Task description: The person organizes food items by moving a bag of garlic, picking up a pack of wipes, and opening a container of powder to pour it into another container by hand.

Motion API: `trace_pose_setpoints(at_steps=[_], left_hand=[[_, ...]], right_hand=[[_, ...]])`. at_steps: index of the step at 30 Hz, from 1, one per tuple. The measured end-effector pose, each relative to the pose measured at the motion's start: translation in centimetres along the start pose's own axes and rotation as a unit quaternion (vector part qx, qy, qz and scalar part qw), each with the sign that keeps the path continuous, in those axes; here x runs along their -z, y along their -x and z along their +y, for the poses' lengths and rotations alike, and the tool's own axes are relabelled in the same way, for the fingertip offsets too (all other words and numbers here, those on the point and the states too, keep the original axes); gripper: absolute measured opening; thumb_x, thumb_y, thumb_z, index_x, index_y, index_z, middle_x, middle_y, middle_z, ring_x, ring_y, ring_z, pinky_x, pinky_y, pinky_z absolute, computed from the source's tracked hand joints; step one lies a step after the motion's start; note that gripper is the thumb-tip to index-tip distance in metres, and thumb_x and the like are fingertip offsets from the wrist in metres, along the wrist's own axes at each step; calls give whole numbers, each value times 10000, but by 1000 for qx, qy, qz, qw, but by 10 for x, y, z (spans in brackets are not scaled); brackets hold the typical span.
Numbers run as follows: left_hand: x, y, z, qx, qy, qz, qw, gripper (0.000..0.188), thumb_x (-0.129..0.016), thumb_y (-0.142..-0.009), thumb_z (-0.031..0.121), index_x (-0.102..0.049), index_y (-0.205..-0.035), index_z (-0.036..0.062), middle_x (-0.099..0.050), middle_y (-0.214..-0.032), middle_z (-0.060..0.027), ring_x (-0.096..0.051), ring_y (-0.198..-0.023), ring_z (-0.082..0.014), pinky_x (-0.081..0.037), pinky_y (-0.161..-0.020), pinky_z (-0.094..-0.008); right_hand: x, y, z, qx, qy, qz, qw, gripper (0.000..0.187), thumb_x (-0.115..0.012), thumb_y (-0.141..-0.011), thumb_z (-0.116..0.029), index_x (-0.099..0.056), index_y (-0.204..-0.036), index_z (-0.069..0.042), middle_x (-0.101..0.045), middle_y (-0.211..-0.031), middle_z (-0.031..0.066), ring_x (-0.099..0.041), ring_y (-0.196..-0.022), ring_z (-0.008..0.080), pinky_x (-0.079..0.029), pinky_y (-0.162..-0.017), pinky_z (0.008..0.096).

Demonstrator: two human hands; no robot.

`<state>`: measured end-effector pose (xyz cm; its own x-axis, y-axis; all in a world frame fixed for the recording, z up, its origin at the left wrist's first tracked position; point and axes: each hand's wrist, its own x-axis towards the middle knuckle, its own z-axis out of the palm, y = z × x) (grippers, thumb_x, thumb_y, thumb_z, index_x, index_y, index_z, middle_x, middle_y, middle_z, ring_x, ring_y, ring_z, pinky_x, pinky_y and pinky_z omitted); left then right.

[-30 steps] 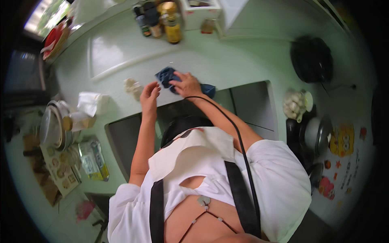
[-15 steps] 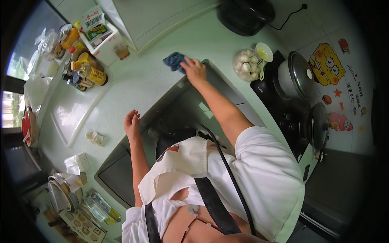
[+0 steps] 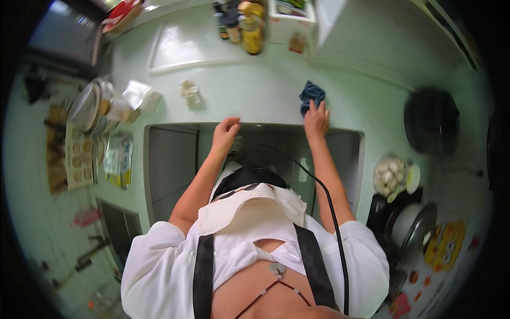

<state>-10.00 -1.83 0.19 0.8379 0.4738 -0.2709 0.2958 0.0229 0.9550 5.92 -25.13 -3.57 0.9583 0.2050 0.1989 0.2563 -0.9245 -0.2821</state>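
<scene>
Beyond the front edge of the pale green counter (image 3: 255,98), a crumpled dark blue cloth (image 3: 311,94) lies on the surface. My right hand (image 3: 317,121) has its fingers closed on the near part of this cloth and presses it to the counter. My left hand (image 3: 227,130) is at the counter's front edge, left of the cloth. Its fingers are loosely curled and pressed together, with nothing seen in them. A small clear plastic bag (image 3: 190,93) sits on the counter beyond my left hand.
Sauce bottles (image 3: 252,32) and a white box (image 3: 289,24) stand at the back. Stacked bowls (image 3: 87,106) are at the left. A black pot (image 3: 431,121), a container of garlic bulbs (image 3: 389,174) and a lidded pan (image 3: 417,228) stand at the right. A black cable (image 3: 330,202) crosses my front.
The whole view has turned, so the counter edge now runs level across the picture. My right hand remains at the cloth; my left hand is still by the edge, its fingers more curled.
</scene>
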Motion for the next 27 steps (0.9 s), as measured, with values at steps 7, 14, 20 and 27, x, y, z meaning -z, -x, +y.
trace_pose_setpoints(at_steps=[7, 14, 20, 27], left_hand=[[38, 0, -3, 20, 20, 40, 999, 225, -529, -796, 93, -567, -1000, 7, -583, -857, -27, -539, -766, -91, -421, -671, -218], [78, -28, 23, -5, 36, 21, 999, 253, -517, -800, 98, -547, -1036, 11, -575, -938, -49, -547, -838, -110, -423, -697, -223], [101, -49, 24, -19, 62, -7, 998, 244, -504, -800, 89, -556, -1020, -4, -592, -925, -67, -554, -836, -133, -430, -729, -253], [59, -79, 23, -16, 89, -169, 981, 238, -524, -803, 96, -552, -1026, 19, -580, -929, -30, -549, -821, -115, -416, -702, -241]], right_hand=[[-22, 2, -118, 166, -246, -74, 952, 282, -592, -683, -166, -617, -963, -136, -533, -1060, 145, -516, -914, 335, -449, -767, 391], [7, -44, -159, 93, -377, -26, 921, 342, -608, -744, -245, -577, -1038, -74, -557, -1062, 146, -523, -978, 311, -407, -843, 368], [6, -18, -151, -3, -321, -41, 946, 343, -595, -759, -214, -571, -1067, -67, -578, -1043, 132, -563, -927, 253, -434, -809, 331], [19, 45, -88, -276, -467, -62, 837, 246, -527, -850, -157, -571, -1068, -50, -607, -953, 28, -572, -832, 97, -444, -635, 210]])
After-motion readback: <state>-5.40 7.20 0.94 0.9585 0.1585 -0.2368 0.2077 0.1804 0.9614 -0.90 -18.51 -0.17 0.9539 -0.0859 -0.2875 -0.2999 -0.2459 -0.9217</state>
